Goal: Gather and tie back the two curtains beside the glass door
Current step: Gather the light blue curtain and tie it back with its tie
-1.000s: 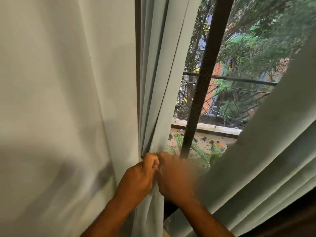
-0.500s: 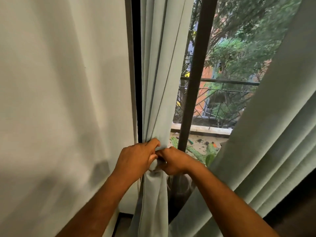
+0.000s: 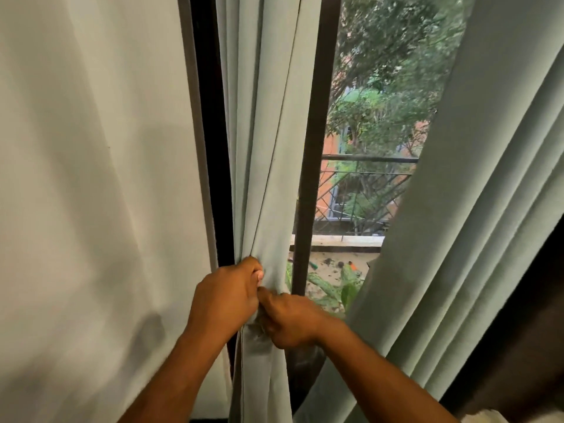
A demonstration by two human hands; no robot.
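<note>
The left curtain [image 3: 262,141], pale green, hangs bunched into narrow folds beside the dark door frame. My left hand [image 3: 225,296] grips its gathered folds from the left, fingers closed around the cloth. From the right, my right hand [image 3: 288,320] pinches the same bunch just below, touching my left hand. No tie-back is visible; the hands hide that spot. The right curtain [image 3: 476,209] slants loose across the right side, not held.
A white wall [image 3: 91,193] fills the left. A dark vertical door bar [image 3: 314,148] stands just right of the held curtain. Through the glass are a balcony railing [image 3: 369,160], potted plants [image 3: 335,288] and trees. A dark surface [image 3: 525,346] sits at lower right.
The view has shifted so the left curtain sits more central and my arms reach further forward. Both hands stayed clasped on the gathered left curtain, and my right hand is lower now.
</note>
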